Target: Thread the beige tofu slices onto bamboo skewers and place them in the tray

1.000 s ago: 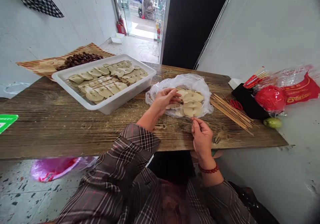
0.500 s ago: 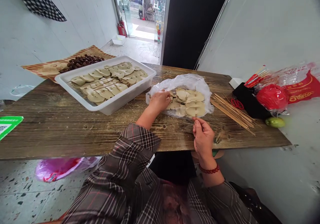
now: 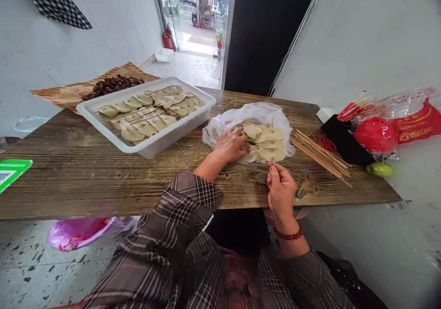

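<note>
My right hand [image 3: 281, 189] pinches the lower end of a thin wooden skewer [image 3: 272, 161]. Several pale, round, thin slices [image 3: 272, 154] are threaded on it, lying over a white plastic bag [image 3: 218, 121]. My left hand [image 3: 233, 144] reaches into the left side of the bag, with curled fingers among loose slices [image 3: 252, 130]. Its fingertips are hidden, so whatever they grip cannot be made out. Left of the bag, a white plastic tub [image 3: 172, 139] holds several finished skewers of the same slices [image 3: 131, 133].
A bundle of bare skewers [image 3: 320, 155] lies right of the bag on the wooden table [image 3: 113, 180]. Past it are red-handled scissors [image 3: 326, 143], a black box [image 3: 344, 137], red packaging [image 3: 375, 134] and a green fruit [image 3: 379, 169]. Dark brown pieces [image 3: 117, 85] sit on paper behind the tub.
My left hand has moved right and slightly toward me, deeper over the loose slices. My right hand, with the skewer in its pinch, has barely shifted.
</note>
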Available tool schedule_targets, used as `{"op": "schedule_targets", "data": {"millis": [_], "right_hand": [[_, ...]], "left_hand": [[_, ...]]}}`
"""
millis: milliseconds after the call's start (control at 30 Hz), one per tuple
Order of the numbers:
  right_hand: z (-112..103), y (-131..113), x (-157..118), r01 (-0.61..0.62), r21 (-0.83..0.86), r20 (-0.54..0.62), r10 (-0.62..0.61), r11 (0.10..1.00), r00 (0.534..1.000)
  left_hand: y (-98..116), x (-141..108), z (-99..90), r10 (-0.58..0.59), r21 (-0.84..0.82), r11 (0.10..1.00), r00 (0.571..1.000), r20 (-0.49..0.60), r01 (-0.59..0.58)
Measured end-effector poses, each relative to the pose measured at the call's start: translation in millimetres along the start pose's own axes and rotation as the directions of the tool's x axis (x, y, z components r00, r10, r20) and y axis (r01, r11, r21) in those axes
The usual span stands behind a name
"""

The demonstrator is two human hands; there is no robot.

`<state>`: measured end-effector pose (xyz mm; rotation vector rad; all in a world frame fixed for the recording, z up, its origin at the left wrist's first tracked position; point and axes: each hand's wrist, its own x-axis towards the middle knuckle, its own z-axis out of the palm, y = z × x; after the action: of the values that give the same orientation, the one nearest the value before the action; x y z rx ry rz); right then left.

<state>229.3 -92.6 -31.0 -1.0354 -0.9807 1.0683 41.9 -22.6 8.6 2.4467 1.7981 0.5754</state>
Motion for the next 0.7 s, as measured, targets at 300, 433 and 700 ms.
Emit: {"op": "schedule_targets", "data": {"millis": [300, 433, 700], "right_hand": [[-2.4, 3.9, 1.4, 0.016, -0.037, 0.021, -0.015, 0.999, 1.0], [-3.1, 4.0, 1.3, 0.031, -0.08, 0.03, -0.029, 0.996, 0.999], [-4.4, 5.9, 2.2, 0.064, -0.126, 0.048, -0.058, 0.99, 0.997]], "left_hand": [[12.1, 1.8, 11.3, 0.075, -0.008, 0.997, 0.997, -0.022, -0.076], [15.0, 3.3, 14.7, 0.136, -0.082, 0.987, 0.991, -0.016, -0.137], [1.5, 12.2, 18.4, -0.243, -0.665, 0.739, 0.963, -0.12, 0.103]]}}
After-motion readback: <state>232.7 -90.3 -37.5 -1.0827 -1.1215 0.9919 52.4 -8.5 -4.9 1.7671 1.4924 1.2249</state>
